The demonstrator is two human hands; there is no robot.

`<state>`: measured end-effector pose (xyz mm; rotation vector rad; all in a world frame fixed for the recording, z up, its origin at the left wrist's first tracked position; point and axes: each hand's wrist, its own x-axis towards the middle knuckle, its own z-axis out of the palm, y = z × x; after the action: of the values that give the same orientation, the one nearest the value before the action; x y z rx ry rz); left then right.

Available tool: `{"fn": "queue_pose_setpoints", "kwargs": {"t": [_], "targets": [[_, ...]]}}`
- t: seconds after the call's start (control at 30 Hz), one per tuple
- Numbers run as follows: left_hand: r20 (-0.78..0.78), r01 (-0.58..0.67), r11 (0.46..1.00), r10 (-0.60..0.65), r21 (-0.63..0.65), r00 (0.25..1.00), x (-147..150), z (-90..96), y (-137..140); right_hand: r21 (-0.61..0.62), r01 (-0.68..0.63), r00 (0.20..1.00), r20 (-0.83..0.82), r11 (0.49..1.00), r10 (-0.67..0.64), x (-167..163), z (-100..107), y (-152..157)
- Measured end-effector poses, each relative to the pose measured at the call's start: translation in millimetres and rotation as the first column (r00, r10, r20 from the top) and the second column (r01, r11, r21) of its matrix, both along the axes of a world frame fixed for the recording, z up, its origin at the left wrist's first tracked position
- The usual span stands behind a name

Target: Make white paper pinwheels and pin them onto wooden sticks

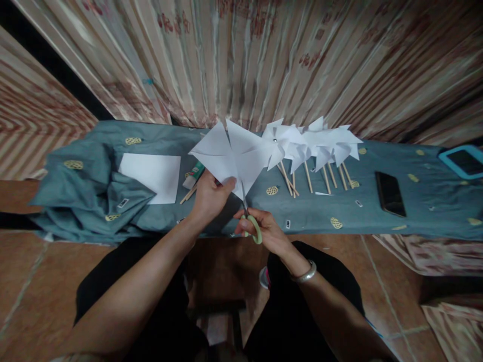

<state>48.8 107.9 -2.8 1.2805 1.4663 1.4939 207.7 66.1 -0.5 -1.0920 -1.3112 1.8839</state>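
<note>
My left hand (212, 196) pinches the lower left edge of a white square sheet of paper (247, 156), held up with one corner pointing toward me. Slits run inward from its top corner, and creases cross the middle. In my right hand (266, 229) is a pair of scissors (254, 229) with pale green handles, my fingers through the loops. The blades enter the paper at its near corner. Right behind the sheet lie several white paper pinwheels (275, 142) on wooden sticks (308, 177), overlapping in a row.
A stack of white paper (162, 176) lies on the left beside bunched green-grey cloth (94, 186). A green and white box or tube (194, 174) and some loose sticks (187, 195) are by my left hand. Right are a black phone (390, 193) and a blue-framed device (464, 161). Curtains hang behind.
</note>
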Motion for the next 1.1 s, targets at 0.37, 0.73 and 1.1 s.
{"fn": "queue_pose_setpoints", "kwargs": {"t": [0.37,0.73,1.1], "targets": [[0.042,-0.035,0.999,0.036,-0.024,0.998,-1.2,2.3,1.1,-0.023,0.013,1.000,0.005,1.000,-0.013,-0.4,-5.7,-0.5],[0.096,-0.026,0.999,0.030,-0.039,0.995,-0.4,3.1,1.0,-0.056,0.036,0.999,0.011,0.998,-0.036,-1.2,-6.9,0.0],[0.141,0.024,0.998,-0.016,-0.054,0.990,3.0,3.8,-1.7,-0.068,0.062,0.998,-0.009,0.996,-0.063,-1.3,-10.3,0.7]]}}
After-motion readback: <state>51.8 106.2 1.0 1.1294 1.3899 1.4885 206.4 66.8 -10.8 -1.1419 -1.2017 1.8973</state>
